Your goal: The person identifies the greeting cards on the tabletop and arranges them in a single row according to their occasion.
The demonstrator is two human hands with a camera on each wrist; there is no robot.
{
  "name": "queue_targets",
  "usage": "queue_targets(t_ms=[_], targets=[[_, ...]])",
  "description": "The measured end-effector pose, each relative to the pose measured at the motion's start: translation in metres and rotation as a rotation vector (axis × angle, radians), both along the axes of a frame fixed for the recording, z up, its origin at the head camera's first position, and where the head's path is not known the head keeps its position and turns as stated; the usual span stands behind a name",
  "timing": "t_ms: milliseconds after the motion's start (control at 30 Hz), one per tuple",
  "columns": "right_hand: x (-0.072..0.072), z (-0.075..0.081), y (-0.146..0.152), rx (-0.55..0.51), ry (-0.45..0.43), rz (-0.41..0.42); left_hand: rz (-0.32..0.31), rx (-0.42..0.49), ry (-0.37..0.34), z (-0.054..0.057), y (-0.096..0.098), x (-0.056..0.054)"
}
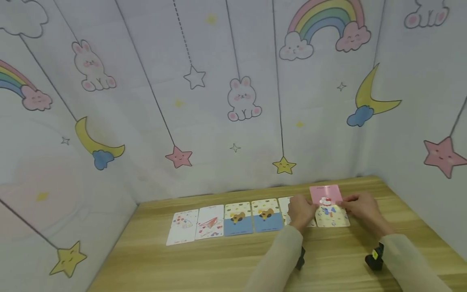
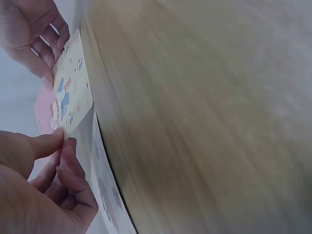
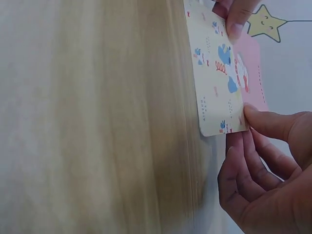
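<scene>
Both hands hold one pink and pale-yellow card [image 1: 329,207] printed with a white character, a red bow and blue shapes. My left hand [image 1: 302,213] pinches its left edge between thumb and fingers. On the opposite edge, the right hand [image 1: 365,209] pinches it the same way. In the left wrist view the card [image 2: 70,92] is tilted, its lower edge close over the wood. The right wrist view shows the thumb on the card's [image 3: 217,78] printed face and fingers behind. Beneath the left hand lies a white card [image 1: 284,209], partly hidden.
Leftward in a row lie two yellow-and-blue cards [image 1: 238,229] [image 1: 268,223], a white card with a red paper plane [image 1: 209,231] and a white floral card [image 1: 182,235]. The wooden table [image 1: 175,267] meets a patterned cloth backdrop [image 1: 204,121]. Black wrist straps [image 1: 374,259] show below the sleeves.
</scene>
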State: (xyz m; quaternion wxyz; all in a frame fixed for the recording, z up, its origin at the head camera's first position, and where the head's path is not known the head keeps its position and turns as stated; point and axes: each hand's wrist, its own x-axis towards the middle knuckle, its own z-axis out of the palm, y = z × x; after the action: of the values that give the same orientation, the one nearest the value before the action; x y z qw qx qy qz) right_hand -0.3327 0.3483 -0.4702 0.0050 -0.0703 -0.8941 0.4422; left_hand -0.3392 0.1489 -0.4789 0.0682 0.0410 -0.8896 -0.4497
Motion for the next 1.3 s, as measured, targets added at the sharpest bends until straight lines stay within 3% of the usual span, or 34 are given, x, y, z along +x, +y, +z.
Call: queue_targets(t_ms=[100,267,367,600,700,833,1067,1167,1300], targets=[[-0.006,-0.005,-0.004,-0.02,-0.005,0.0,0.005,0.006,-0.023,-0.002,-0.005,-0.003],[-0.013,-0.009,-0.013,0.061,0.005,0.04,0.023,-0.012,-0.028,-0.006,-0.009,-0.007],[-0.016,-0.01,-0.017,0.121,0.025,0.065,0.036,-0.06,-0.022,-0.008,-0.007,-0.01],[-0.019,-0.013,-0.023,0.215,0.06,0.122,0.087,-0.268,-0.053,-0.012,-0.002,-0.013],[-0.02,-0.011,-0.025,0.24,0.046,0.125,0.087,-0.298,-0.064,-0.011,-0.002,-0.013],[-0.02,-0.006,-0.025,0.253,0.027,0.111,0.029,-0.318,-0.018,-0.006,-0.006,-0.013],[-0.017,-0.004,-0.015,0.239,0.049,0.115,-0.172,-0.295,0.129,0.01,-0.028,-0.008],[-0.016,-0.002,-0.01,0.209,0.054,0.117,-0.244,-0.257,0.12,0.022,-0.04,-0.005],[-0.012,0.006,-0.006,0.147,0.013,0.123,-0.319,-0.301,0.093,0.034,-0.059,-0.003]])
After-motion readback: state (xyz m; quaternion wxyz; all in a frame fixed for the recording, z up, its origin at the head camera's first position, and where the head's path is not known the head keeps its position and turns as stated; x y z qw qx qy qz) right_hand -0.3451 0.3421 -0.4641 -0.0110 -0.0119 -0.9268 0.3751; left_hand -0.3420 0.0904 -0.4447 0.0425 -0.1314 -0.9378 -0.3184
